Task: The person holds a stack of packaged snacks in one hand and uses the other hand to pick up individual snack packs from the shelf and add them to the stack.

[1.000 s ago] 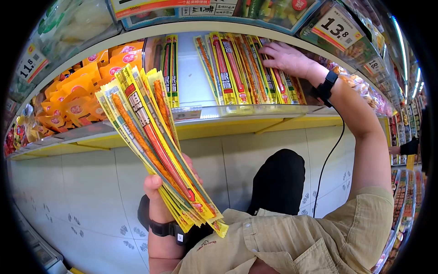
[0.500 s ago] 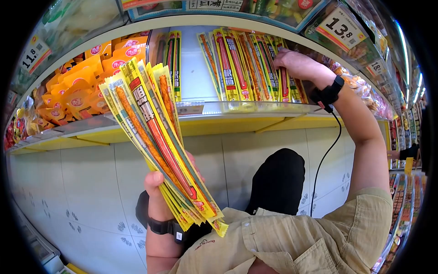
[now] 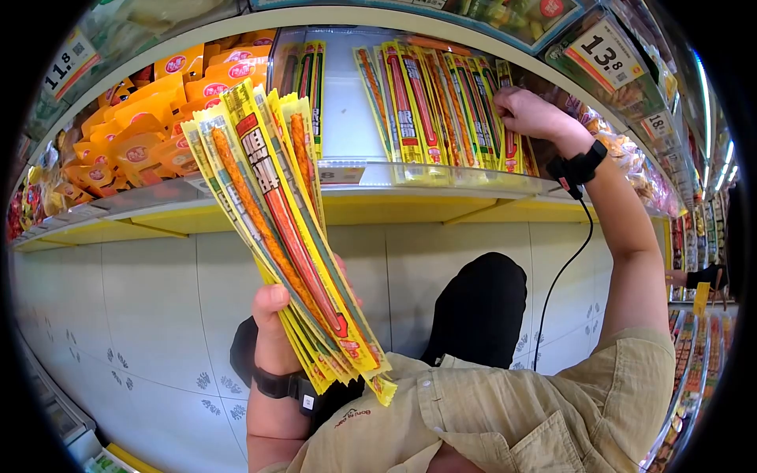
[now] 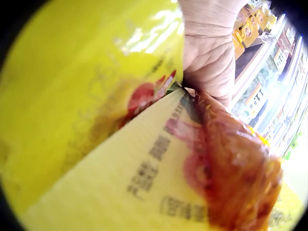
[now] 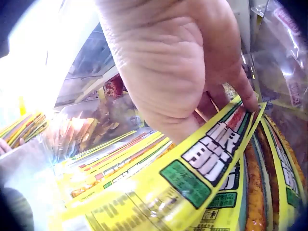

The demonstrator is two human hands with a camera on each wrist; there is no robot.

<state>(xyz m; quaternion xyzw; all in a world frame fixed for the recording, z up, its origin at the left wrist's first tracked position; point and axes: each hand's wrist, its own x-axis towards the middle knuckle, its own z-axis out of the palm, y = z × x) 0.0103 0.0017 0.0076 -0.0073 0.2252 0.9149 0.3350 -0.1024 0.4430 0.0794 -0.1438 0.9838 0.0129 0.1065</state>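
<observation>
My left hand [image 3: 276, 340] grips a fanned bundle of long, thin yellow snack-stick packets [image 3: 272, 205] in front of the shelf. Up close in the left wrist view, the packets' yellow wrapping [image 4: 72, 96] covers much of the left hand [image 4: 209, 57]. At the right end of a row of similar packets [image 3: 430, 110], my right hand [image 3: 538, 117] reaches into the shelf bin. There it pinches a yellow snack-stick packet [image 5: 211, 161] near its upper end, fingers on one side and thumb on the other. That packet leans away from its neighbours.
Orange snack bags [image 3: 150, 118] fill the bin on the left. A few more stick packets [image 3: 311, 94] stand against the divider beside them. A clear lip with a price label [image 3: 341, 173] runs along the shelf front. A black cable [image 3: 564, 272] hangs from the right wristband.
My right hand has gone from spread over the packets to bent fingers at the row's right end, pinching a packet. The left hand keeps its bundle; the head view has shifted slightly.
</observation>
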